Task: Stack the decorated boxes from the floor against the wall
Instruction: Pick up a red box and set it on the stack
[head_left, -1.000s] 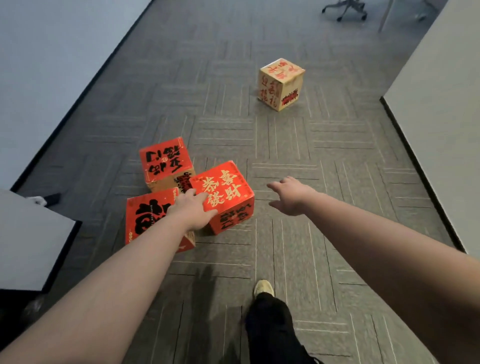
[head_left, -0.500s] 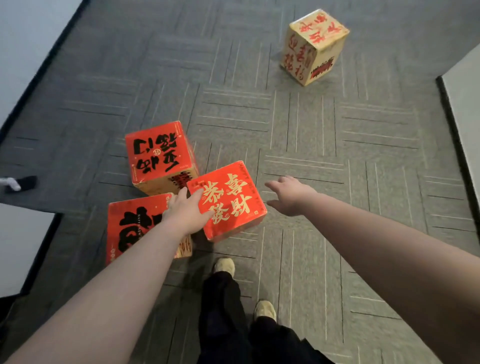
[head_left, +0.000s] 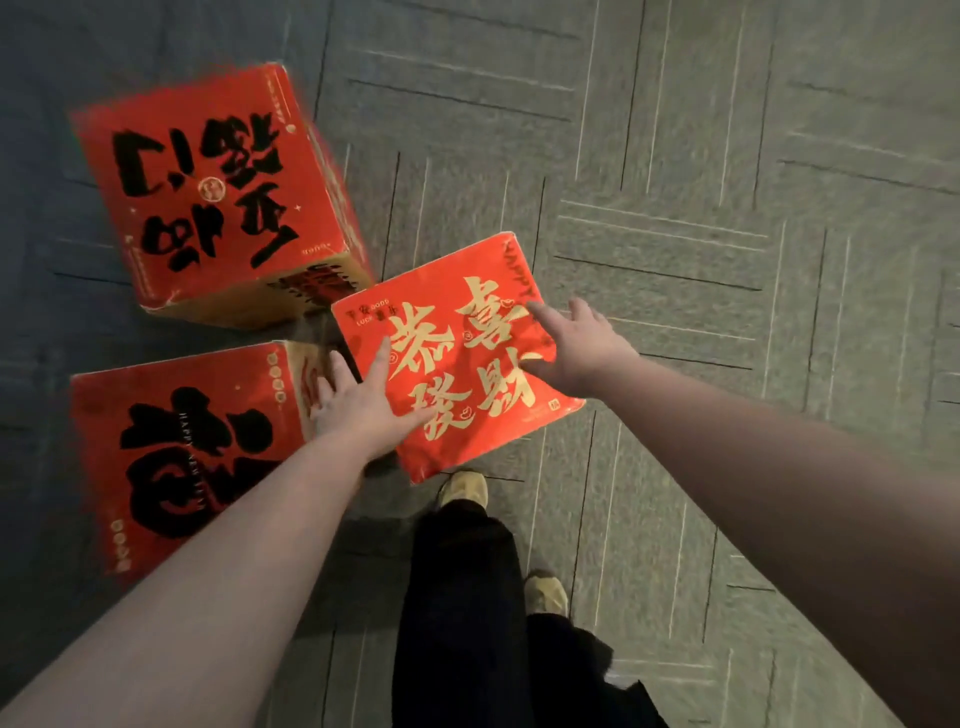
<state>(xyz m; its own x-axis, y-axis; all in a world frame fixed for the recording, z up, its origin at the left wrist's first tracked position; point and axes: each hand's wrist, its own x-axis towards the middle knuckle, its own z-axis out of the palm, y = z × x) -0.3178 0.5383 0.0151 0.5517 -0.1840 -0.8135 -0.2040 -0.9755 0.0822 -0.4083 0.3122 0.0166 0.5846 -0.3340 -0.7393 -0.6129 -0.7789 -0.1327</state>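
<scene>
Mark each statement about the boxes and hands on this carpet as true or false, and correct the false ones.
1. Three red boxes are in view. True: the gold-lettered box, the far box and the near box.
2. Both hands are on the gold-lettered box. True: the left hand at its left edge, the right hand at its right edge.
3. The far box has gold lettering on top. False: its lettering is black.
4. The boxes are stacked. False: each sits alone on the carpet.
5. The person is barefoot. False: a shoe shows.
</scene>
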